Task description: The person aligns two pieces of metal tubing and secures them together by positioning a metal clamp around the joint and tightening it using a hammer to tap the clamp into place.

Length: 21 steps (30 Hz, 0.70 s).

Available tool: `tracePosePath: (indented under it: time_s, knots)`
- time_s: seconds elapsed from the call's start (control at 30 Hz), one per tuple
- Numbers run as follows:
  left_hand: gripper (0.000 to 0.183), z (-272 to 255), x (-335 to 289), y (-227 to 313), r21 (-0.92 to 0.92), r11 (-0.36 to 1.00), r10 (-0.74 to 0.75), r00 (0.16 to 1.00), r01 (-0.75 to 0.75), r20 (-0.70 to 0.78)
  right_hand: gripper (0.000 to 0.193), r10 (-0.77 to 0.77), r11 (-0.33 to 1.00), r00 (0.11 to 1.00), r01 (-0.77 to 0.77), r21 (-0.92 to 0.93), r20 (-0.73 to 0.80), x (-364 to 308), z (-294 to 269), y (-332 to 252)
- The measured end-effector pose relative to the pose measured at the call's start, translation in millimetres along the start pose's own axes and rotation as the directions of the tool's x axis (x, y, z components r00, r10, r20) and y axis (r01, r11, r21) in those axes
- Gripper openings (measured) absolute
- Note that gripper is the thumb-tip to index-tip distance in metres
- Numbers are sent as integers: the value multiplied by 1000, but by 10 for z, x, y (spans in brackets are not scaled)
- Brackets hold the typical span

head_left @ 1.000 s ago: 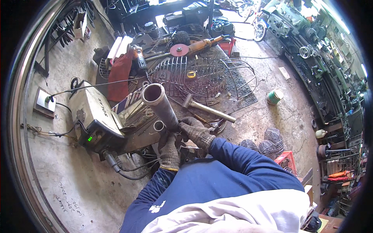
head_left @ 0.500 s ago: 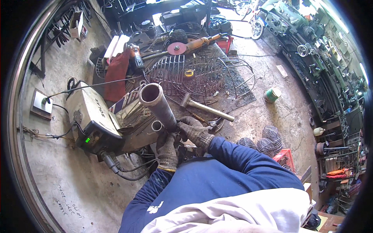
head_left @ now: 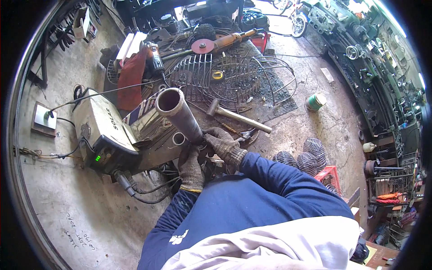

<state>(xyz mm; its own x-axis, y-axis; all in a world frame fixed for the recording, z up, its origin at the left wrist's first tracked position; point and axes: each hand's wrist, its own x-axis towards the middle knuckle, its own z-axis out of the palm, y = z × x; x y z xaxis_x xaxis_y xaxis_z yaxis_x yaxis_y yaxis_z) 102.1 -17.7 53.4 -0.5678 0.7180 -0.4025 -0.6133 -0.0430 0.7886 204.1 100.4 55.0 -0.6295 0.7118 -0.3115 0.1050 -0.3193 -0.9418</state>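
A thick grey metal pipe (head_left: 185, 123) with a wide collared mouth stands upright in front of me. Close by its lower end, my left hand (head_left: 191, 170) in a knitted work glove has its fingers closed. My right hand (head_left: 223, 147), gloved the same way, bends its fingers in from the other side, beside the pipe's base. The two hands almost meet there; what they pinch is hidden by the gloves. To the left of the pipe is a smaller open tube (head_left: 178, 138). A hammer (head_left: 238, 118) with a pale handle lies on the bench beyond my right hand.
A cream welding machine (head_left: 104, 121) with cables stands at left. Bent-rod grilles (head_left: 193, 74), a yellow tape measure (head_left: 217, 75) and angle grinders (head_left: 155, 58) lie on the bench (head_left: 283, 105). Wire coils (head_left: 307, 163) and a red crate (head_left: 327, 174) sit to the right, a lathe (head_left: 360, 72) farther off.
My view has shifted slightly, so the pipe and bench appear a little farther left. Both hands stay closed at the pipe's lower end, with only slight finger movement.
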Motion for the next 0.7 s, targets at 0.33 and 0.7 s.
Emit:
tracePosePath:
  time_s: [0.33,0.7]
  knots:
    - [23,129,13,92,-44,998,-47,999,48,25,37,-23,1000,1000,23,-5,-1,-61,12,-58]
    - [20,119,78,48,66,994,78,988,-87,133,38,-8,999,1000,7,-45,-25,43,-26,76]
